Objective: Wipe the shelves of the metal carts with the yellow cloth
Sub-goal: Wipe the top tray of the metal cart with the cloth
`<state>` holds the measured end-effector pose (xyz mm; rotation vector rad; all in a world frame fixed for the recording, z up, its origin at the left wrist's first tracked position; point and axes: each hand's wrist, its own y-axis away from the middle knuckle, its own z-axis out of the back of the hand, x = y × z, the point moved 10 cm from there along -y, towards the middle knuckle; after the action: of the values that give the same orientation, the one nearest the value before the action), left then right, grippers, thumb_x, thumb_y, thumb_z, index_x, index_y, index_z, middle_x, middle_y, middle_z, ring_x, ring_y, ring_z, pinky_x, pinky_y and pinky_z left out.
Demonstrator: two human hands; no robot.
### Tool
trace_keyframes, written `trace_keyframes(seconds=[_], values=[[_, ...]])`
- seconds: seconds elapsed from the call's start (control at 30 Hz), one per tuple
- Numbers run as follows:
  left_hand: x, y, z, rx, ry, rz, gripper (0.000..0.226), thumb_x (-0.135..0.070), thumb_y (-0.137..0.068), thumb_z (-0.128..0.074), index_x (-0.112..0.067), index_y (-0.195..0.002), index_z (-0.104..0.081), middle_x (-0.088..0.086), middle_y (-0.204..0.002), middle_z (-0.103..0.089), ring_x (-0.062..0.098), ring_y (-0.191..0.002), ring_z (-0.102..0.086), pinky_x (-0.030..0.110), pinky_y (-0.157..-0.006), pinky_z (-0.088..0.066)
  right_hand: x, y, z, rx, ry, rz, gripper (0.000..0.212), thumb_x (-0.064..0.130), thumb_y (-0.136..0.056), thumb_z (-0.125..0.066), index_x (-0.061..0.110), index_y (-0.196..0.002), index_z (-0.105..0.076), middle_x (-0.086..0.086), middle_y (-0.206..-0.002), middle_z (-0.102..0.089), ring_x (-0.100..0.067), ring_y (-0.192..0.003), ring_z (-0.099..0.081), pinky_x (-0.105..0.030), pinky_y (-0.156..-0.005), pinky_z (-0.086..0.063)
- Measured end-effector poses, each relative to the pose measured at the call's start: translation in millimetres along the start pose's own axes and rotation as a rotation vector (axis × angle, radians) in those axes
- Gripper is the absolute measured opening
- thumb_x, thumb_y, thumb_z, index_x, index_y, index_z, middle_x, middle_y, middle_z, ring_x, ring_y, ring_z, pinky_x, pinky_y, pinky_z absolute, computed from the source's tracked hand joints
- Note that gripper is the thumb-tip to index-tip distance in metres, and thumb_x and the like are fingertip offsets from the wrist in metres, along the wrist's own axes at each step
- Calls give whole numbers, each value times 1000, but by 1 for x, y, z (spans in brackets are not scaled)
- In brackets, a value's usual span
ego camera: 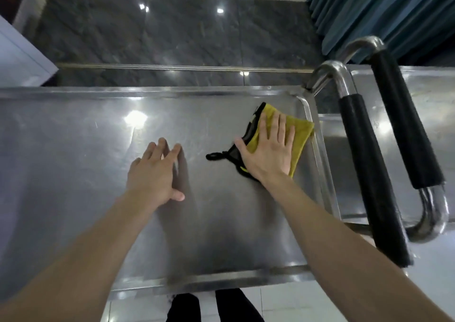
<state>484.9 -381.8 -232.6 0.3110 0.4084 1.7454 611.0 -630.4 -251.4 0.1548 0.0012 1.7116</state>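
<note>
View from above, looking down on the top shelf [73, 149] of a stainless steel cart, a broad flat tray with a low raised rim that reflects ceiling lights. Two bare forearms reach in from the bottom of the frame. The right hand [268, 149] lies flat, fingers straight and spread, palm down, pressing on the yellow cloth [301, 137]. The cloth is folded and rests on the shelf near its far right corner, with its right edge just beside the rim. The cloth has black edging, and a small black hanging loop [215, 156] trails out to the left of the hand on the bare metal. The left hand [155, 174] is open and holds nothing, fingers straight and slightly apart, palm down over the middle of the shelf; whether it touches the metal or hovers just above it cannot be told. The two hands are well apart. At the right end of the cart a curved steel handle carries a black foam grip [369, 161]. Just beyond it a second, similar handle [403, 115] belongs to another steel cart [430, 95] standing alongside. Beyond the cart is a glossy dark stone floor [147, 31]; a teal curtain [381, 9] hangs at upper right, and a white cabinet [19, 58] stands at upper left. The person's legs in black trousers [183, 307] show below the shelf's near edge.
</note>
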Motion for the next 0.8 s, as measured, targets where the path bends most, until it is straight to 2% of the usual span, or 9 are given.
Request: trace_keyframes(seconds=[0.1, 0.17, 0.27, 0.33, 0.43, 0.5, 0.57, 0.7, 0.8], values=[[2, -1, 2, -8, 21, 6, 143, -71, -55, -95, -39, -166, -12, 1, -174, -9, 27, -163, -17, 50, -114, -46, 86, -15, -9, 27, -49, 222, 89, 77, -102, -7, 23, -172, -4, -9, -180, 4, -25, -165, 12, -56, -131, 6], [4, -1, 0, 12, 25, 6, 143, -70, -56, -95, -41, -167, -10, 0, -175, -7, 26, -164, -15, 49, -118, -45, 131, -23, -16, 65, -16, 364, 83, 73, -103, -12, 26, -172, -7, -8, -180, 2, -25, -165, 10, -55, -131, 6], [3, 1, -1, 41, 62, 17, 145, -66, -59, -97, -40, -170, -8, 0, -179, 1, 25, -166, -8, 49, -124, -38, 116, -23, -16, 54, 12, 426, 84, 77, -99, -23, 35, -171, -14, -5, -180, -1, -24, -166, 7, -55, -131, 3], [2, 2, 2, 43, 64, 20, 146, -67, -59, -97, -40, -170, -7, 0, -180, 1, 24, -167, -6, 49, -125, -37, 56, -34, -5, 9, 24, 356, 85, 80, -98, -27, 38, -170, -17, -4, -180, -2, -25, -166, 4, -55, -132, 0], [1, 4, 4, 23, 45, 18, 145, -71, -56, -96, -41, -169, -11, -1, -177, -5, 24, -165, -15, 48, -120, -44, -48, -53, 16, 7, 78, 103, 88, 84, -97, -21, 37, -171, -14, -6, -180, 2, -25, -166, 5, -56, -132, 0], [2, 4, 6, 0, 44, 28, 145, -72, -53, -96, -41, -169, -13, -1, -175, -10, 24, -162, -22, 47, -116, -48, -60, -53, 19, -8, 91, -25, 89, 81, -97, -20, 33, -171, -15, -10, -180, 0, -26, -166, 5, -58, -132, 0], [2, 3, 3, 7, 41, 19, 145, -72, -54, -96, -42, -168, -12, -2, -173, -10, 23, -161, -22, 45, -115, -48, -9, -46, 12, -29, 60, 5, 90, 77, -98, -23, 27, -171, -16, -14, -179, -6, -30, -166, 2, -59, -131, -1], [1, 3, 3, 8, 41, 7, 144, -71, -57, -95, -40, -169, -9, -5, -172, -5, 21, -162, -18, 44, -115, -47, 142, -22, -17, 90, 19, 392, 85, 72, -100, -23, 28, -172, -13, -12, -179, 0, -29, -166, 8, -58, -130, 2], [-1, 5, 7, 20, 65, 13, 143, -69, -59, -96, -40, -169, -9, -5, -173, -5, 21, -163, -17, 45, -115, -48, 122, -24, -13, 53, 10, 459, 80, 71, -100, -30, 32, -170, -25, -8, -180, -7, -25, -166, 0, -54, -132, -1]])
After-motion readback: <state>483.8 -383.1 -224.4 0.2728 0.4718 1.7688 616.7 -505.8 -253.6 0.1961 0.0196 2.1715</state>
